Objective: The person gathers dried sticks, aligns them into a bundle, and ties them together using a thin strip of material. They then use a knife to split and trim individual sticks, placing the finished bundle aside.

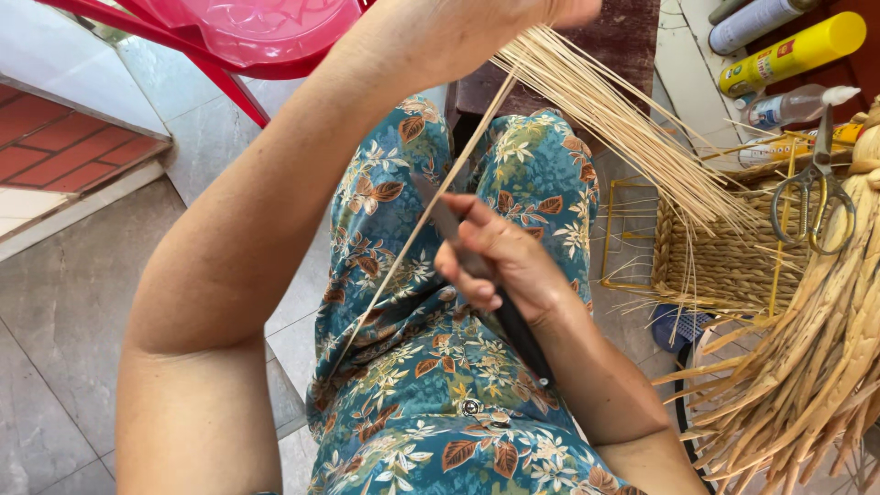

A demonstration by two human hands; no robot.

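The right hand (500,261) gripped a dark-handled knife (477,275) over the lap, its blade against one thin pale strip (417,229). The left hand (559,11), cut off at the frame's top edge, probably clutched the bundle of splints (632,128). Light, springy and brittle, the strip looked best held near the blade.

One head-worn camera looked steeply down, close over the person's lap in floral trousers (440,367). Both forearms filled the centre of the frame, the tiled floor (55,367) lay lower left, and a woven basket (724,257) sat at right.
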